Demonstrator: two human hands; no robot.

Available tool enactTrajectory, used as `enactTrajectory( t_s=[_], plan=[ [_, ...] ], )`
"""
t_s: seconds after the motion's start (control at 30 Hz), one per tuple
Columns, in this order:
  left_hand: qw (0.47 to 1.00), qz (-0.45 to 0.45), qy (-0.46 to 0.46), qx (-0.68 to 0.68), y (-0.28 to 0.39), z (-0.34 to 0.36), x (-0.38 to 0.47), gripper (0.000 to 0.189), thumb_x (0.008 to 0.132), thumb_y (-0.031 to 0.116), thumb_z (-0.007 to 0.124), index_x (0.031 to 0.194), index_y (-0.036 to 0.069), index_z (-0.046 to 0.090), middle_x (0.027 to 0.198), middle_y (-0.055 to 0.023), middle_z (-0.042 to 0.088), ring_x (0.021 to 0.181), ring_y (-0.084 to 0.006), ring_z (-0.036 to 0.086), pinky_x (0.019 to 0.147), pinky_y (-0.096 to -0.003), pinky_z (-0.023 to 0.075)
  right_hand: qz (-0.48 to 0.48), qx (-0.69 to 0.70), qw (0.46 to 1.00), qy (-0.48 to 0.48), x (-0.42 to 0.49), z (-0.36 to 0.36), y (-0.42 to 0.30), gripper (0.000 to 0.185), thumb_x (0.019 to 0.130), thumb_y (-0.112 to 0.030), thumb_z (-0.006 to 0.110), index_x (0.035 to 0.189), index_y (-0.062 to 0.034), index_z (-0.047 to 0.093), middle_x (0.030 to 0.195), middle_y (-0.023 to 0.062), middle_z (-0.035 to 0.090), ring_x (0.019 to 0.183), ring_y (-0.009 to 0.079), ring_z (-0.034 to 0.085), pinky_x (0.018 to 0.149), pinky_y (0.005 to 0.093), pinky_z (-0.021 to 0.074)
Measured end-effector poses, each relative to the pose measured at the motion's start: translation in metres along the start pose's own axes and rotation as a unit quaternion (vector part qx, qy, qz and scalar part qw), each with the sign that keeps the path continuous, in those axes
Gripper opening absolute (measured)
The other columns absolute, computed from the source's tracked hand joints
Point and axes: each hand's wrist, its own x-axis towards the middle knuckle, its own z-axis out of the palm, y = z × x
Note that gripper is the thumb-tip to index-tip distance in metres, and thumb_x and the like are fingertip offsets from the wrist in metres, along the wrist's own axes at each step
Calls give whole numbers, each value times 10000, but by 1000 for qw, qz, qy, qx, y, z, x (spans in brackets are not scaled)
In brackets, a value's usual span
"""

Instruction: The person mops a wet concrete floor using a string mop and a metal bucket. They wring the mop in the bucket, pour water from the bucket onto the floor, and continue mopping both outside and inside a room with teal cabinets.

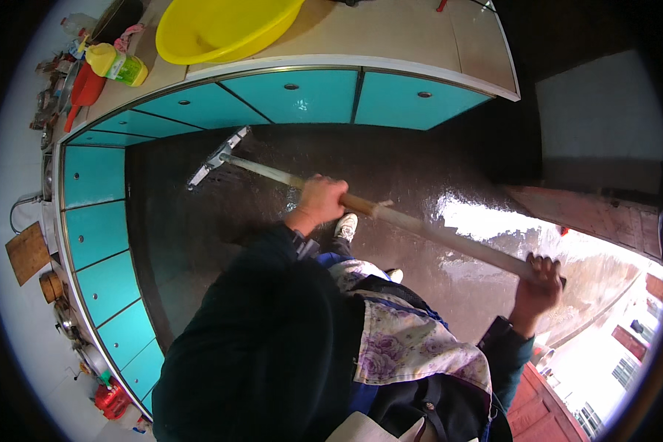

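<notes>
Both my hands grip the long pole (431, 229) of a floor squeegee or flat mop. My left hand (317, 199) is wrapped around its middle, by a brownish wrapped section. My right hand (538, 284) closes on the upper end, at the right. The tool's narrow white-and-grey head (219, 158) rests on the dark, wet floor (287, 149), slanted close to the base of the turquoise cabinets (301, 102). A pale shoe (346, 226) shows just below my left hand. My floral apron (403, 337) hangs in front of me.
A yellow basin (226, 33), a pump bottle (116, 64) and a red dipper (85, 91) stand on the L-shaped counter (387, 38). Turquoise cabinets also run down the left side. At right are a wooden door (591, 215) and bright daylight on wet floor.
</notes>
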Motion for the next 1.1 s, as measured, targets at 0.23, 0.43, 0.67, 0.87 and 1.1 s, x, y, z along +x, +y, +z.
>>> enactTrajectory(
  t_s=[0.23, 0.43, 0.67, 0.87, 1.1],
  plan=[
    [976, -203, 76, 32, -91, 53, -15, 120, 611, 178, 628, 655, 114, 537, 706, -110, 594, 712, -303, 575, 649, -416, 433, 128, -159, 939, -276, -4, 99, 111, 92, 717, -37, 605, 707, -59, 516, 769, 95, 562, 762, 232, 542, 735, 377, 407],
    [985, -157, 70, 29, -45, 91, 16, 150, 610, 249, 677, 670, 146, 587, 742, -50, 599, 819, -273, 562, 775, -405, 367, 29, -129, 950, -282, 7, 75, 68, 182, 721, -64, 624, 621, -53, 471, 644, 77, 531, 642, 227, 518, 669, 358, 371],
    [998, -68, 8, 16, 80, 144, 59, 159, 640, 278, 669, 709, 164, 582, 732, -27, 579, 801, -239, 567, 796, -403, 344, -53, -172, 968, -175, -19, -7, -17, 206, 748, -123, 597, 639, -70, 431, 590, 66, 470, 581, 189, 425, 612, 341, 320],
    [994, 88, -26, -60, 214, 244, 86, 160, 583, 158, 705, 645, 163, 557, 712, -28, 581, 793, -227, 574, 764, -387, 354, -110, -237, 965, -38, -79, -112, -97, 189, 719, -121, 585, 631, -77, 424, 581, 57, 452, 579, 194, 434, 644, 358, 313],
    [963, 211, -156, -59, 389, 336, 56, 175, 554, 185, 733, 649, 156, 588, 713, -42, 606, 783, -234, 597, 712, -397, 419, -158, -289, 933, 145, -173, -202, -183, 124, 631, -40, 469, 587, -85, 362, 549, 32, 402, 547, 151, 369, 605, 319, 291]
  ],
)
